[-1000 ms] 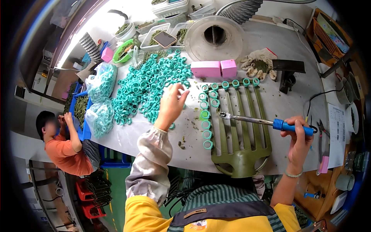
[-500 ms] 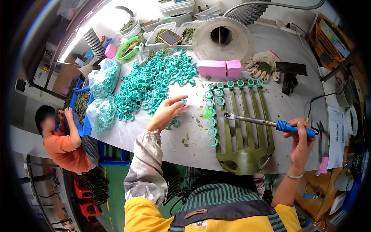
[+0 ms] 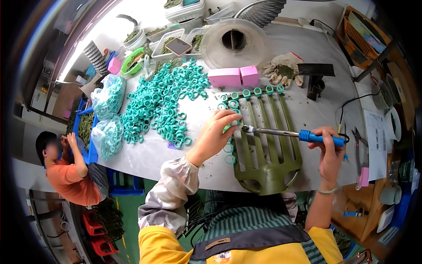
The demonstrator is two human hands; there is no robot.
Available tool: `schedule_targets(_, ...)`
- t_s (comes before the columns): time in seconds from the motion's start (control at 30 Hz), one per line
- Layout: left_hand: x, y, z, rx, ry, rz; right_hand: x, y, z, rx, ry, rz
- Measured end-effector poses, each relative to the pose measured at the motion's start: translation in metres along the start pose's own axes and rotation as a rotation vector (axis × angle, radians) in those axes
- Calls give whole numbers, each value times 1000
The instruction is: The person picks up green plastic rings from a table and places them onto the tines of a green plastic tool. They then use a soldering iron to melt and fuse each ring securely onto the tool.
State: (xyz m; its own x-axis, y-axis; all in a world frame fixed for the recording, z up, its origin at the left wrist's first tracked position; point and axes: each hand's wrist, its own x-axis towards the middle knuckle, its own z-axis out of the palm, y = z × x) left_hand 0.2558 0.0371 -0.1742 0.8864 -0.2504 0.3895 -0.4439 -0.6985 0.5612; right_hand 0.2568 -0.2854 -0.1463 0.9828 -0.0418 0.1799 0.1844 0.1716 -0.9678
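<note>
Over the table [image 3: 321,110], green floor [image 3: 134,209] lower-left, your right hand [image 3: 329,154] clasped a blue-handled tool [image 3: 283,132], your left hand [image 3: 212,137] unclear in grip.

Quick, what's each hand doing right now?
Left hand: partly curled beside the green rings; cannot tell whether it grips one.
Right hand: closed, holding the soldering iron.

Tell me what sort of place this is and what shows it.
Probably a small workshop. The right hand grips a blue-handled tool with a metal shaft, a heap of teal rings covers part of the worktable, and a ribbed grey duct runs behind it.
</note>
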Motion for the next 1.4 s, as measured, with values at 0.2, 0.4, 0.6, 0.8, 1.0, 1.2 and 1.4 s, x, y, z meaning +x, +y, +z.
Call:
schedule_targets(0.2, 2, -8, 18, 13, -38, -52, 4, 18, 5, 34, -7, 27)
schedule_targets(0.4, 2, -5, 9, 58, -89, -2, 3, 2, 3, 9, -39, -33)
schedule_targets(0.6, 0, -25, -18, -147, 37, -218, 0, -11, -7, -11, 27, -19)
schedule_targets(0.8, -66, -112, -87, 713, -27, -731, -3, -9, -8, 25, 46, 5)
schedule_targets(1.0, -48, -136, -90, 645, 178, -510, -5, -15, -3, 9, 27, -13)
schedule_targets(1.2, -48, -182, -95, 579, 195, -555, -7, -19, -1, 9, 12, 3)
schedule_targets(1.4, -58, -156, -89, 138, 333, -655, -9, -21, -2, -1, 30, -8)
